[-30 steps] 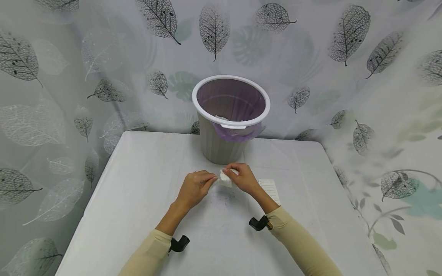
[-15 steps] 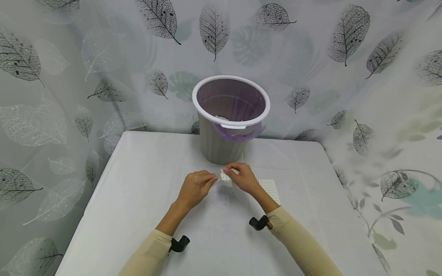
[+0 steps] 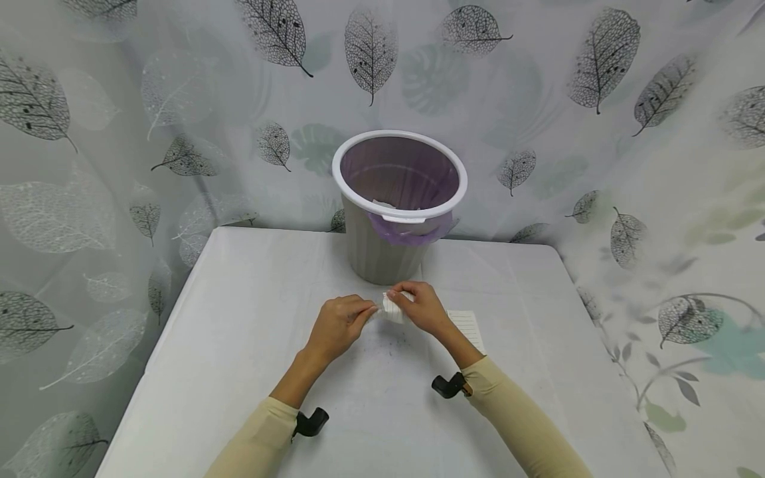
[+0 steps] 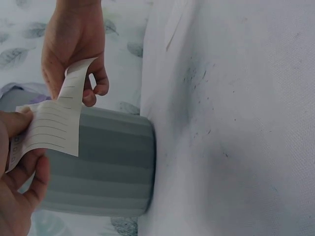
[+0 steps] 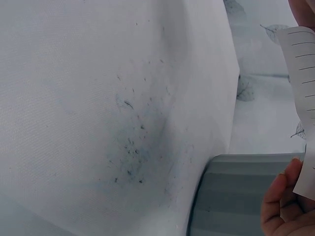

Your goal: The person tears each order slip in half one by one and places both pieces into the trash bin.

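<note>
Readable text: none in any view
Lined paper slip [image 4: 54, 125]: ruled lines only; a few small printed marks at its lower left corner beside the left hand [image 4: 19, 196] in the left wrist view, too small and blurred to read; the right hand [image 4: 74, 46] pinches its other end
Lined sheet [image 3: 469, 326] on the table [image 3: 239, 345]: ruled lines only; no words or numbers legible
Waste bin [image 3: 388, 249]: plain ribbed wall; no label or brand shows
Backdrop cloth [image 3: 597, 133]: leaf print only; no lettering
</note>
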The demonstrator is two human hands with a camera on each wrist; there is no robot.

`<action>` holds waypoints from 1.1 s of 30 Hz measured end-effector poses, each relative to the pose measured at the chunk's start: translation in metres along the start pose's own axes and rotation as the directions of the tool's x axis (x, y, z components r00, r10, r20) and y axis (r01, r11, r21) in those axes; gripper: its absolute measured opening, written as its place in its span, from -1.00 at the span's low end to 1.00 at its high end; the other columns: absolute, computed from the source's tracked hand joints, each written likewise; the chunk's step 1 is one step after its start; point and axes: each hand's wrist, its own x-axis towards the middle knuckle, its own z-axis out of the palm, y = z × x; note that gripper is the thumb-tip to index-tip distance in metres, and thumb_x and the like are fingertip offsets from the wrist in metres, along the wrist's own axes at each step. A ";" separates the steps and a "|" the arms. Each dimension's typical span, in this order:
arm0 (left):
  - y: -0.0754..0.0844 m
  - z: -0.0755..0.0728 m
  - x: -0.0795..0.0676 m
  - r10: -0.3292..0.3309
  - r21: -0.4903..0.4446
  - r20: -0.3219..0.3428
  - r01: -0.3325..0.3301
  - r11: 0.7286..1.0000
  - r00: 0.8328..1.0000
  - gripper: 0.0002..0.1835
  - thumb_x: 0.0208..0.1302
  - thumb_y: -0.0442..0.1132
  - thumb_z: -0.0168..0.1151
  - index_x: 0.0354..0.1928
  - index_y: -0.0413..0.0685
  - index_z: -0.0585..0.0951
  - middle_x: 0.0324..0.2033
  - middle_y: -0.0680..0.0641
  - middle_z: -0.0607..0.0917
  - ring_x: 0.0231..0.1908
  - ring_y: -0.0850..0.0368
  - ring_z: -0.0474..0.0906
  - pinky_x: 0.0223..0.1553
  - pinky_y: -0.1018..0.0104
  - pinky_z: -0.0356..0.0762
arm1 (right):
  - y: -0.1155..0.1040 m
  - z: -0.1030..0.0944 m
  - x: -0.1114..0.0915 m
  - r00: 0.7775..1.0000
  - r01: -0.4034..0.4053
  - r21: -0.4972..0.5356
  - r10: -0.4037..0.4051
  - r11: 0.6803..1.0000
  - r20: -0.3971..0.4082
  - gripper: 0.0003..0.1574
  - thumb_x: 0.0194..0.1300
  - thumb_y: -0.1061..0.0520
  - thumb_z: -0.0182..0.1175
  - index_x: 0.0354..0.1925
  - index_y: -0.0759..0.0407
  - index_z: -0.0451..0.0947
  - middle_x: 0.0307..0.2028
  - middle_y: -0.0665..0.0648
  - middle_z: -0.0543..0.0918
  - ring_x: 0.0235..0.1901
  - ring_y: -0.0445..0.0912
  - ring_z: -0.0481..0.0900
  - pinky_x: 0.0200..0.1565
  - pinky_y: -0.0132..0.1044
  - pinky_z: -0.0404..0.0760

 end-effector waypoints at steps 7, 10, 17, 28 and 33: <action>0.001 0.000 0.001 0.004 0.002 0.000 -0.004 1.000 1.000 -0.97 0.29 -0.43 0.45 -0.27 -0.24 0.82 -0.43 0.01 0.75 -0.49 0.19 0.60 -0.44 0.29 0.59 | -0.002 -0.001 0.000 1.000 0.006 0.005 -0.006 1.000 -0.001 -0.75 0.51 0.09 0.30 -0.21 0.25 0.76 -0.23 0.08 0.77 -0.23 -0.06 0.67 -0.13 -0.15 0.63; 0.002 0.001 0.001 0.003 0.001 0.002 -0.003 1.000 1.000 -0.97 0.30 -0.43 0.44 -0.27 -0.25 0.82 -0.42 0.01 0.76 -0.48 0.19 0.61 -0.43 0.29 0.59 | -0.002 -0.001 -0.001 1.000 0.018 0.006 -0.018 1.000 -0.004 -0.75 0.50 0.09 0.30 -0.21 0.27 0.75 -0.23 0.09 0.77 -0.24 -0.06 0.66 -0.15 -0.16 0.63; 0.003 0.001 0.001 0.002 -0.005 -0.004 -0.003 1.000 1.000 -0.97 0.28 -0.44 0.46 -0.27 -0.25 0.82 -0.43 0.01 0.76 -0.47 0.19 0.62 -0.42 0.30 0.60 | 0.001 -0.002 -0.001 1.000 0.024 0.006 -0.024 1.000 -0.005 -0.75 0.51 0.09 0.29 -0.22 0.25 0.76 -0.25 0.07 0.77 -0.27 -0.08 0.65 -0.20 -0.21 0.62; 0.004 0.001 0.000 0.020 0.000 -0.010 -0.020 1.000 1.000 -0.96 0.26 -0.42 0.48 -0.26 -0.24 0.82 -0.43 0.01 0.75 -0.48 0.20 0.61 -0.43 0.32 0.60 | 0.005 -0.003 -0.001 1.000 0.022 0.004 -0.022 1.000 -0.012 -0.75 0.52 0.09 0.28 -0.20 0.26 0.76 -0.22 0.08 0.78 -0.20 -0.05 0.68 -0.11 -0.11 0.64; 0.005 0.001 0.001 0.030 -0.005 -0.018 -0.031 1.000 0.999 -0.96 0.26 -0.43 0.49 -0.26 -0.25 0.82 -0.43 0.00 0.75 -0.48 0.20 0.62 -0.43 0.32 0.60 | 0.005 -0.004 -0.002 1.000 0.011 0.008 -0.011 1.000 -0.014 -0.74 0.52 0.09 0.28 -0.20 0.26 0.76 -0.23 0.08 0.77 -0.22 -0.06 0.67 -0.14 -0.12 0.63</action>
